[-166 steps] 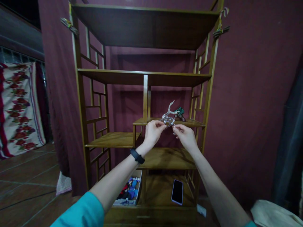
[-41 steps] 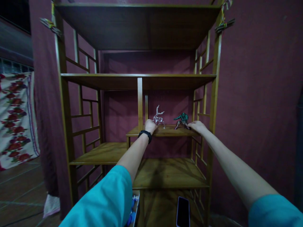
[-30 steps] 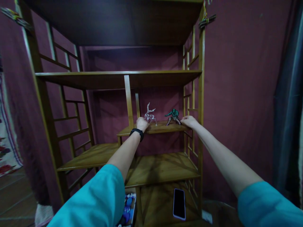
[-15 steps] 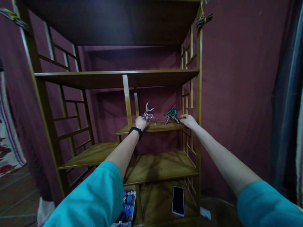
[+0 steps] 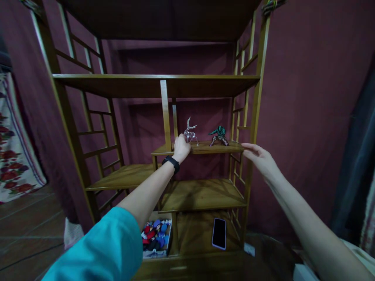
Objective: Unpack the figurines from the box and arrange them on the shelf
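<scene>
A clear glass deer figurine (image 5: 191,136) with tall antlers stands on the short upper shelf (image 5: 202,149). My left hand (image 5: 181,147), with a black band on its wrist, is closed at the deer's left side; the back of the hand hides the fingertips and part of the figurine. To the right of the deer crouches a green and brown action figure (image 5: 219,136), one arm stretched to the left. My right hand (image 5: 259,155) is apart from the figure, near the shelf's right end and the post. Its fingers are extended and hold nothing.
The wooden shelving unit has a long shelf (image 5: 117,82) above and a lower shelf (image 5: 205,195) below. A phone (image 5: 219,233) lies on the bottom level, beside a box (image 5: 168,238) of colourful small items. An upright divider (image 5: 165,117) stands left of the deer.
My right hand has drawn back to the right, away from the action figure. My left hand stays at the deer. The camera view has shifted, showing more of the box.
</scene>
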Demonstrator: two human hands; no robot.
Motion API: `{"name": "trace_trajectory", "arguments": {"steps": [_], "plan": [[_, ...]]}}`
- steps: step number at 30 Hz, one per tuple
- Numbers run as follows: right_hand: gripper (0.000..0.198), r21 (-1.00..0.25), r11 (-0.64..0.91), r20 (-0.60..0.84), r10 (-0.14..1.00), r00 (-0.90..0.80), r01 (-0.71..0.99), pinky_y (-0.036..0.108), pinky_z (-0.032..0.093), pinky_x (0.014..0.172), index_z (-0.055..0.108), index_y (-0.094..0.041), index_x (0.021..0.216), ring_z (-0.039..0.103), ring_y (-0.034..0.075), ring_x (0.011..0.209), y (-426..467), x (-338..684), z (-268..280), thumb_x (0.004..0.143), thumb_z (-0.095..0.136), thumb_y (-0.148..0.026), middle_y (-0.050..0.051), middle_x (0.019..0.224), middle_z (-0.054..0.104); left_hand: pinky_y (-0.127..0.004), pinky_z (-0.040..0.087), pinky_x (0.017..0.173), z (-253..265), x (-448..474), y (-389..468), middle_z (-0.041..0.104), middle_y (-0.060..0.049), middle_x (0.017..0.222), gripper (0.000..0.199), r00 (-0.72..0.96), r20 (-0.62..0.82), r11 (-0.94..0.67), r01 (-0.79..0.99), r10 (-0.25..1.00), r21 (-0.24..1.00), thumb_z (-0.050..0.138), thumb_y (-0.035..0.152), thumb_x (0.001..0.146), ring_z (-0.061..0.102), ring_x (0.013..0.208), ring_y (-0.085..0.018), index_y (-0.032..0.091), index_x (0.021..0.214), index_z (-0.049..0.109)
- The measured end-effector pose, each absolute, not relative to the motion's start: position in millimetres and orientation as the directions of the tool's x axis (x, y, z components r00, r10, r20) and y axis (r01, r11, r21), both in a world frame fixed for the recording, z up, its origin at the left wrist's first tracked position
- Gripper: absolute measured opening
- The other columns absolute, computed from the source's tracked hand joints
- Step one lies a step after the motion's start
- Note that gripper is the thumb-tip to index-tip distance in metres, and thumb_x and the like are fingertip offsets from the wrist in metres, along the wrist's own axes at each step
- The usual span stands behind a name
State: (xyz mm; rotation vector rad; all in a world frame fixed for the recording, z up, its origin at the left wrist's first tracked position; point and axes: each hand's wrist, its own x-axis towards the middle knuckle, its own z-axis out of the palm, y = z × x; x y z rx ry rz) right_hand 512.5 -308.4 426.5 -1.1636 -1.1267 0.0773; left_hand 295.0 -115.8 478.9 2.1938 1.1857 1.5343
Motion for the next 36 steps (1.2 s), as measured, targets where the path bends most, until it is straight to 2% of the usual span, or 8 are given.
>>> {"name": "trace_trajectory", "arguments": {"steps": [4,6,10,15,19,26,32,36], "plan": [[0.043,-0.861,0.380,0.507,0.697,0.507,0.338,0.034,0.046,0.084,0.061,-0.019,0.108,0.061,0.019,0.086,-354.5,491.6,372.3,0.069,0.065,-0.038,0.008,0.102,0.066,-0.035,0.037,0.095,440.0,263.2,-174.6,0.051,-0.011,0.114,0.026,0.252,0.893,-0.895,0.353,0.372,0.273,0.050,0.009,0.077,0.048,0.110,-0.021,0.016,0.102,0.054],[0.043,-0.928,0.305,0.372,0.755,0.541,0.212,0.034,0.046,0.085,0.062,-0.020,0.108,0.060,0.021,0.093,-368.5,479.0,325.4,0.070,0.065,-0.040,0.008,0.108,0.064,-0.033,0.036,0.098,397.4,236.8,-207.4,0.049,-0.009,0.121,0.026,0.362,0.867,-0.929,0.267,0.343,0.256,0.046,0.011,0.081,0.045,0.114,-0.019,0.019,0.105,0.055],[0.043,-0.996,0.080,0.043,0.846,0.531,-0.046,0.034,0.048,0.085,0.066,-0.021,0.099,0.058,0.025,0.101,-384.2,437.8,210.7,0.062,0.071,-0.043,0.008,0.111,0.064,-0.031,0.038,0.097,265.9,172.9,-259.3,0.050,-0.007,0.123,0.027,0.505,0.634,-0.809,0.309,0.585,0.500,0.042,0.013,0.083,0.048,0.113,-0.017,0.022,0.101,0.059],[0.042,-0.943,-0.174,-0.267,0.904,0.335,-0.282,0.038,0.050,0.082,0.071,-0.022,0.086,0.061,0.029,0.096,-390.4,369.8,105.7,0.051,0.077,-0.044,0.009,0.102,0.068,-0.034,0.044,0.090,123.2,92.7,-282.4,0.057,-0.008,0.115,0.024,0.349,0.326,-0.465,0.471,0.879,0.750,0.048,0.012,0.076,0.055,0.106,-0.021,0.022,0.088,0.066],[0.041,-0.939,-0.231,-0.292,0.926,0.239,-0.255,0.039,0.048,0.083,0.070,-0.022,0.089,0.061,0.027,0.094,-379.0,324.9,87.9,0.055,0.075,-0.044,0.008,0.101,0.068,-0.034,0.049,0.080,98.9,48.4,-270.9,0.060,-0.010,0.103,0.019,0.183,0.283,-0.336,0.442,0.941,0.832,0.049,0.018,0.075,0.060,0.093,-0.022,0.019,0.083,0.067],[0.035,-0.980,-0.157,-0.180,0.963,0.202,-0.125,0.035,0.046,0.083,0.069,-0.022,0.092,0.059,0.024,0.094,-350.1,255.2,129.3,0.064,0.069,-0.041,0.007,0.104,0.066,-0.031,0.049,0.073,97.3,4.3,-241.3,0.061,-0.009,0.096,0.019,-0.003,0.297,-0.279,0.328,0.955,0.903,0.052,0.026,0.073,0.061,0.085,-0.019,0.017,0.083,0.066],[0.035,-0.978,-0.160,-0.185,0.962,0.203,-0.134,0.034,0.047,0.079,0.068,-0.021,0.092,0.059,0.023,0.090,-337.6,237.4,125.5,0.063,0.070,-0.040,0.007,0.103,0.065,-0.027,0.047,0.057,87.2,-5.7,-205.0,0.063,-0.004,0.065,0.022,-0.116,0.050,-0.026,0.201,0.992,0.979,0.060,0.028,0.064,0.060,0.064,-0.018,0.014,0.080,0.066],[0.034,-0.972,-0.181,-0.211,0.951,0.225,-0.149,0.033,0.048,0.075,0.069,-0.021,0.090,0.060,0.022,0.087,-324.1,241.3,107.8,0.061,0.070,-0.040,0.007,0.101,0.066,-0.023,0.045,0.053,86.1,-0.2,-172.5,0.060,-0.001,0.058,0.024,-0.127,-0.107,0.110,0.011,0.986,0.994,0.067,0.025,0.057,0.057,0.056,-0.014,0.012,0.078,0.065]]}}
